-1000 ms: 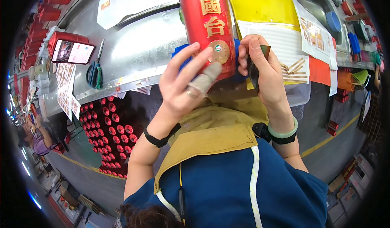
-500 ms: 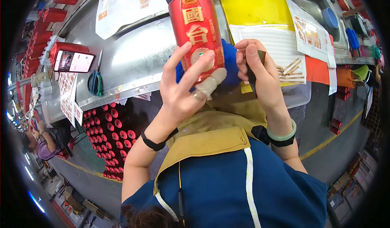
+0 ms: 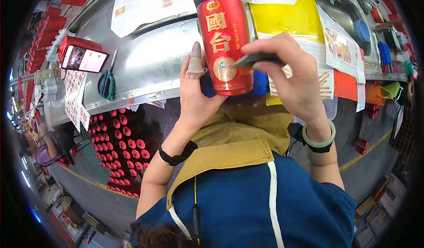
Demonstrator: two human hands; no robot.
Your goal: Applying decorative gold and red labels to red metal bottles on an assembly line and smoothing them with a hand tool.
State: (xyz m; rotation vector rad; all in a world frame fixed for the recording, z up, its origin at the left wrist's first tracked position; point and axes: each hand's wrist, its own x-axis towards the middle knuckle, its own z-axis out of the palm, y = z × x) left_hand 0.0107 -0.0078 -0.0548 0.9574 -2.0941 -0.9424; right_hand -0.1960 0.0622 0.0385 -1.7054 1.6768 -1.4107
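Observation:
A red bottle [image 3: 224, 44] with gold characters and a round gold seal lies lengthwise on the metal bench [image 3: 150, 66], its base toward me. My left hand [image 3: 196, 97] cups the bottle's left side; its index finger wears a grey finger cot and points up. My right hand [image 3: 293, 78] is closed on a thin dark flat tool [image 3: 256, 60] whose tip touches the bottle near the seal. A blue pad [image 3: 260, 83] shows under the bottle.
Scissors [image 3: 106, 81] and a phone in a red case [image 3: 81, 59] lie on the bench at left. Label sheets [image 3: 141, 2], a yellow sheet [image 3: 287, 16]. Below the bench, several red bottles [image 3: 121, 146] stand packed together. A person [image 3: 37, 146] sits far left.
The bottle has shifted down and right. My right hand moved from behind the bottle to its right side, bringing the dark tool onto the seal. My left index finger now points up.

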